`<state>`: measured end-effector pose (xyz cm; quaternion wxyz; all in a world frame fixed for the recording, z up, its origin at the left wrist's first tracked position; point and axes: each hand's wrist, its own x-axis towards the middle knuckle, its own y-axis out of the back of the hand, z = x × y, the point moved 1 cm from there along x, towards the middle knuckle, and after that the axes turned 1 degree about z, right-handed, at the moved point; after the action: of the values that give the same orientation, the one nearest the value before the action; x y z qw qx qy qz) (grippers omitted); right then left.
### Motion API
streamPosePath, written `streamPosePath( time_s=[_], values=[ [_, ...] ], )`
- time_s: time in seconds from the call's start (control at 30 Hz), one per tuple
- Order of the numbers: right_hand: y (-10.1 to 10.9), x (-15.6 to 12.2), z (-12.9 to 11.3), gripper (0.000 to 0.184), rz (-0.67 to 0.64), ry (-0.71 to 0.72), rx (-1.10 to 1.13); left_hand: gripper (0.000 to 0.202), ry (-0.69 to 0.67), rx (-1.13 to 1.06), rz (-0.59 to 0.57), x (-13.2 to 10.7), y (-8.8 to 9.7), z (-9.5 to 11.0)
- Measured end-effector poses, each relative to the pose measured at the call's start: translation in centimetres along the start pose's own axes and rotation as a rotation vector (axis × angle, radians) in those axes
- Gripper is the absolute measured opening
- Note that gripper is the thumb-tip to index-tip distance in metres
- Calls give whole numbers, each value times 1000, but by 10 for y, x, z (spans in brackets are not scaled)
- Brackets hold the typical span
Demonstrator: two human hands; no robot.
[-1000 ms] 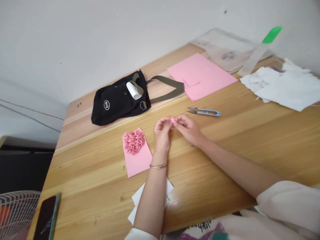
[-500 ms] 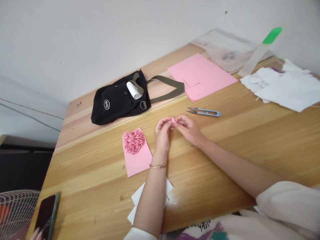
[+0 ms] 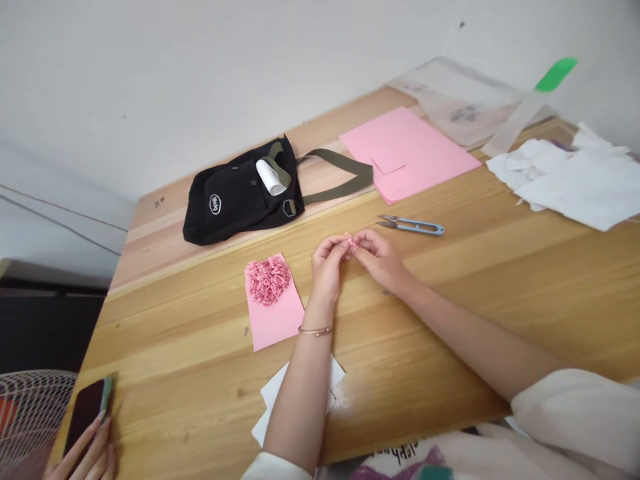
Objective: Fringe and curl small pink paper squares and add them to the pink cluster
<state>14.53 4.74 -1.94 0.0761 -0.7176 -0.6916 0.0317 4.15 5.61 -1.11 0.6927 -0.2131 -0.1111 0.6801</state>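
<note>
My left hand and my right hand meet over the middle of the wooden table. Between their pinched fingertips is a small pink piece, mostly covered, so its kind is hard to make out. To the left of my left hand, a pile of small curled pink bits rests on a pink paper sheet. Just beyond my right hand lies a pair of blue-handled thread snips, blades pointing left. White paper pieces are partly hidden under my left forearm.
At the back lie a black bag with a white roll on it, larger pink sheets and a clear plastic bag. White scraps sit at the right. Another person's hand touches a phone at lower left.
The other person's hand has come further in over the phone. My fingers have shifted slightly around the small pink piece, covering more of it. The view has moved a little.
</note>
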Motion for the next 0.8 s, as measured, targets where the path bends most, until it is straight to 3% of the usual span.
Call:
streamPosePath(
  time_s=[0.8],
  values=[
    [0,-1,-2,15,33,3,-44,15,-8,-26,-12,-1,0,1]
  ],
)
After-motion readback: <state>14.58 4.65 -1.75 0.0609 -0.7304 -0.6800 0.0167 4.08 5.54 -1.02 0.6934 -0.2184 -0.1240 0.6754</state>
